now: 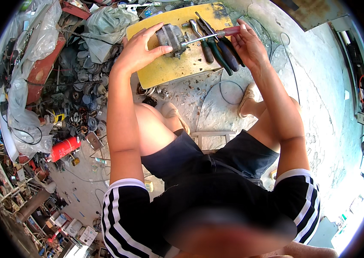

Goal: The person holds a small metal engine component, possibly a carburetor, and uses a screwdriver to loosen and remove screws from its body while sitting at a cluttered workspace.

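On a low yellow board (164,73) sits a grey, grimy motor (171,38). My left hand (141,49) is wrapped about its left side, thumb along the near edge and fingers over the far edge. In my right hand (249,45) is a screwdriver (228,32) with a red handle, pinched by the fingertips near the handle's end. Its metal shaft points left, and the tip meets the motor's right side. Beneath and beside the shaft lie pliers (218,53) with dark green grips, a ratchet wrench (203,43) and another dark-handled tool (229,51).
Left of the board is a heap of scrap parts (85,86) with plastic bags (51,26) and a red cylinder (65,148). Dark crumbs lie on the board and floor. A thin cable (220,81) loops over the concrete floor by my feet. A metal cabinet (315,13) stands at far right.
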